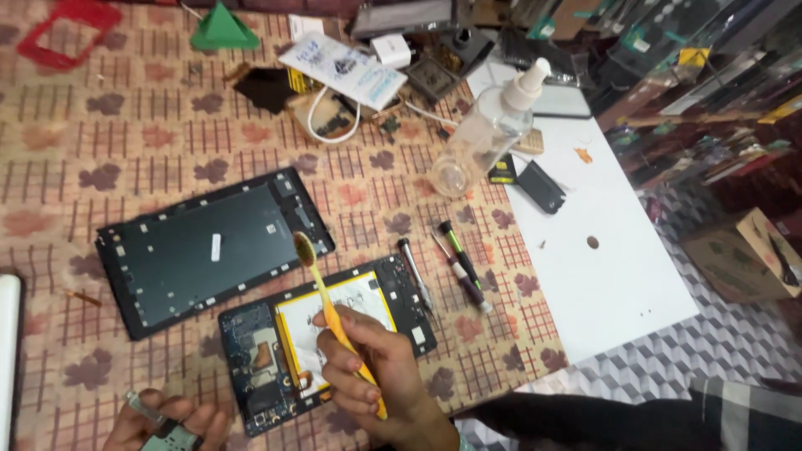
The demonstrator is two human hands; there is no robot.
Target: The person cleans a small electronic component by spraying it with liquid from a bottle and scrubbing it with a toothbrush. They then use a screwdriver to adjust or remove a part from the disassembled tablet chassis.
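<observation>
Right hand is gripping a yellow toothbrush, fingers clenched on the handle, bristle head pointing to 11 o'clock and hovering near the edge of the detached black back frame. I'm seeing the hand resting over the opened tablet, white-and-yellow battery exposed. Left hand, at 7 o'clock, is pinching a small metal part. Screwdrivers are lying at 2 o'clock of the tablet, clear spray bottle beyond them on the table.
</observation>
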